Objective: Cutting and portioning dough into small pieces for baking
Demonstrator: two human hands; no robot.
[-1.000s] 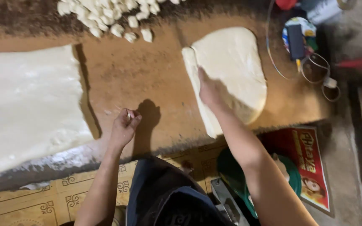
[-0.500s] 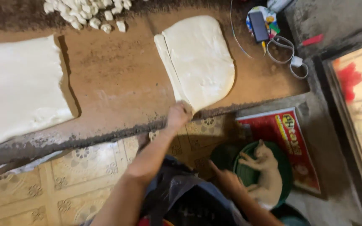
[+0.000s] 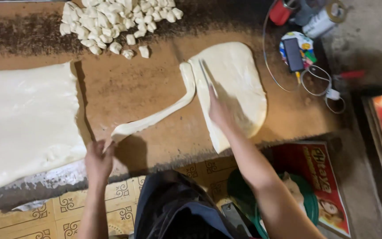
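An oval sheet of pale dough [image 3: 237, 86] lies flat on the brown work board [image 3: 151, 79]. A long strip of dough [image 3: 164, 110] has been cut from its left edge and curves away toward the lower left. My left hand [image 3: 98, 160] pinches the near end of that strip at the board's front. My right hand [image 3: 217, 110] presses flat on the sheet, beside the cut edge. I cannot see a knife in either hand.
A large rectangular dough sheet [image 3: 23, 124] covers the left of the board. Several small cut dough pieces [image 3: 111, 20] are heaped at the back. A phone [image 3: 293, 54], cables and a red cup [image 3: 281, 11] sit at the right. Patterned floor tiles [image 3: 58, 208] lie below.
A strip now hangs off the oval sheet's left edge, pulled out by my left hand. My right hand has come up from below the board and rests on the sheet.
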